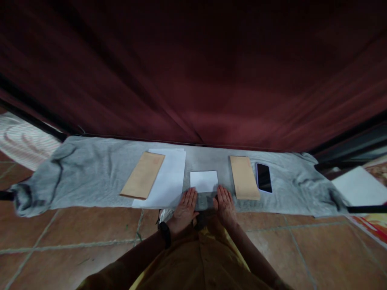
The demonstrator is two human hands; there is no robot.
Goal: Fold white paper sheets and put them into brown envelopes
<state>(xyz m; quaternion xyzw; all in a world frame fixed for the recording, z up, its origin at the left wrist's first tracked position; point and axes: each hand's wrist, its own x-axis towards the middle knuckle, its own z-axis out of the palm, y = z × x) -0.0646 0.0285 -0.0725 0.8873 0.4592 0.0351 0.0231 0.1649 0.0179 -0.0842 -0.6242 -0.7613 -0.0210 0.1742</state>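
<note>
A small white sheet of paper (204, 181), folded or cut to a rectangle, lies flat in front of me on the grey cloth (99, 173). My left hand (185, 207) rests at its lower left corner, fingers stretched out flat. At the lower right corner lies my right hand (225, 204), fingers also extended and palm down. Neither hand grips anything. Left of the small sheet are large white sheets (171, 177), with a brown envelope (143, 175) partly on top. A second brown envelope (244, 177) lies to the right.
A phone (264, 177) with a dark screen lies right of the second envelope. Behind the narrow cloth-covered surface hangs a dark red curtain (205, 121). A white board-like item (361, 187) is at the far right. Tiled floor (96, 229) shows below the near edge.
</note>
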